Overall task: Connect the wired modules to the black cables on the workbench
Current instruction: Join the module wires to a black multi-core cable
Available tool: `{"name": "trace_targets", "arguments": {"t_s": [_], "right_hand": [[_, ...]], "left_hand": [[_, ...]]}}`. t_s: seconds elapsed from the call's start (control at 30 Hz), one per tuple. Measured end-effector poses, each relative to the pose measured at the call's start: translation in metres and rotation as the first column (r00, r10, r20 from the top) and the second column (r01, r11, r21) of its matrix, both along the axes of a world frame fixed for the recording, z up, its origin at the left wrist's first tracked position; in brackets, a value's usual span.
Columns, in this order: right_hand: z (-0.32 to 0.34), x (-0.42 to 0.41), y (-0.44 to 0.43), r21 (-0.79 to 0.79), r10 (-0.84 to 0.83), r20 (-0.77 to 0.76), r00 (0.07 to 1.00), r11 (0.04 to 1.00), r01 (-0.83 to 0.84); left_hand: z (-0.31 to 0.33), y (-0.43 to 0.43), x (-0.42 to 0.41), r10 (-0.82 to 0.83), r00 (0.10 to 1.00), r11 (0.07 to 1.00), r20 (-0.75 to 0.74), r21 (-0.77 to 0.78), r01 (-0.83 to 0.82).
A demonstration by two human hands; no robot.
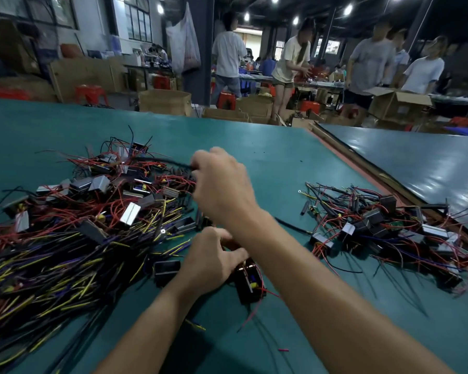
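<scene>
A big heap of wired modules (100, 201) with red, yellow and black leads covers the left of the green workbench (268, 147). My right hand (222, 184) reaches across over that heap and pinches a black cable (170, 162) that trails off to the left, blurred. My left hand (214, 255) sits below it, crossed under the right forearm, and grips a black wired module (250, 284) lying on the bench with a red lead hanging from it. A black cable bundle (52, 279) with yellow tips lies at the lower left.
A smaller pile of modules and wires (384, 228) lies at the right, near the seam with a darker adjoining table (416, 163). A loose black module (166, 268) lies by my left wrist. Several people, cardboard boxes and red stools stand beyond the bench's far edge.
</scene>
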State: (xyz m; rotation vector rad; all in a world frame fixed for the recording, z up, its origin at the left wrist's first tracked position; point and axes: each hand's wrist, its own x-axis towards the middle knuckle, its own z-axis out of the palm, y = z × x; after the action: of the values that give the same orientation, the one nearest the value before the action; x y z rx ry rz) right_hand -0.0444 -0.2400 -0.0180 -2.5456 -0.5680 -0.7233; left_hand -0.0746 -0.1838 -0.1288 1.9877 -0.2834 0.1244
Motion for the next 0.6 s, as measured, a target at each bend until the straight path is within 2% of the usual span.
{"name": "trace_targets", "arguments": {"t_s": [0.07,0.13,0.23,0.3,0.37,0.47,0.53,0.6], "right_hand": [[-0.001,0.009,-0.022,0.176,-0.066,-0.011,0.998,0.982,0.067],[-0.007,0.014,-0.046,0.392,-0.089,-0.003,0.996,0.916,0.083],[-0.028,0.015,-0.081,0.667,-0.047,-0.066,0.997,0.741,0.079],[-0.047,0.012,-0.099,0.786,0.025,-0.139,0.990,0.610,0.095],[-0.062,0.008,-0.110,0.830,0.086,-0.227,0.970,0.539,0.146],[-0.071,0.005,-0.118,0.859,0.198,-0.297,0.934,0.484,0.171],[-0.071,0.003,-0.120,0.867,0.273,-0.318,0.908,0.472,0.162],[-0.072,0.001,-0.120,0.854,0.352,-0.353,0.867,0.501,0.144]], "left_hand": [[0.000,0.000,0.003,-0.016,1.000,1.000,-0.009,0.015,0.016],[-0.001,0.000,0.006,-0.022,1.000,1.000,-0.022,-0.006,0.022],[-0.002,0.000,0.007,-0.032,0.996,0.992,-0.086,-0.121,0.022],[-0.002,0.000,0.006,-0.056,0.996,0.991,-0.076,-0.126,0.046],[-0.001,0.000,0.006,-0.068,0.997,0.990,-0.042,-0.125,0.062],[0.000,0.000,0.005,-0.056,0.998,0.989,-0.033,-0.139,0.051],[0.002,-0.001,0.003,-0.071,0.997,0.984,-0.030,-0.168,0.065],[0.006,-0.002,0.001,-0.074,0.996,0.977,-0.053,-0.203,0.062]]}}
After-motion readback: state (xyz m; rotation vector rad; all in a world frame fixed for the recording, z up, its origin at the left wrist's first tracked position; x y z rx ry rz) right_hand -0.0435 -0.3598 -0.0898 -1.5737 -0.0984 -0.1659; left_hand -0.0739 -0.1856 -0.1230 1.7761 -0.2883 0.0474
